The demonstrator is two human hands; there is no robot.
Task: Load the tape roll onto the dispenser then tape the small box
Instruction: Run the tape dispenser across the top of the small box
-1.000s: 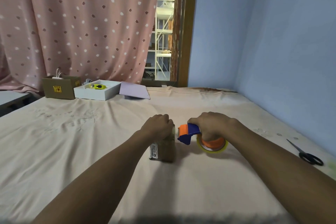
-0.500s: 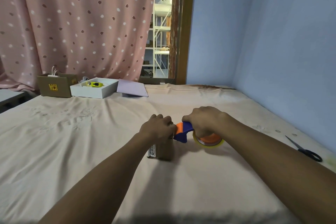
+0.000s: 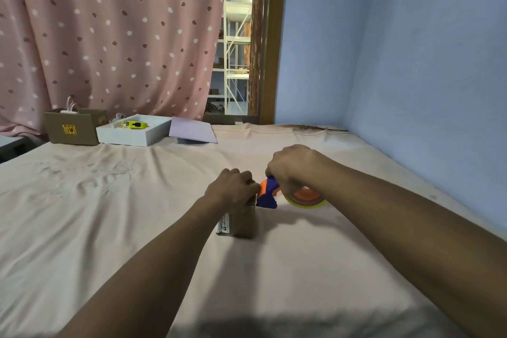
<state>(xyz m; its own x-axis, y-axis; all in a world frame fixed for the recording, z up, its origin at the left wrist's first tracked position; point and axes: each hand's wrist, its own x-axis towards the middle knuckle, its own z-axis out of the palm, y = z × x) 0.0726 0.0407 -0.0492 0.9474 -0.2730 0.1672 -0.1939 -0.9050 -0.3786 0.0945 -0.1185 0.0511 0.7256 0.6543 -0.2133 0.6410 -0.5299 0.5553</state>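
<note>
Right hand (image 3: pixel 290 166), gripping the tape dispenser (image 3: pixel 270 193), is now touching its nose to the small box (image 3: pixel 241 221) the left hand (image 3: pixel 233 189) is clamping; taping is starting.

Blue-walled room with a bed in the corner

A pale peach sheet (image 3: pixel 109 228) covers the bed; a pink dotted curtain (image 3: pixel 109 35) hangs behind it, blue walls (image 3: pixel 411 63) close the right side, and a wooden door frame (image 3: pixel 271 35) opens onto white shelving (image 3: pixel 236 63) (brightly lit).
</note>
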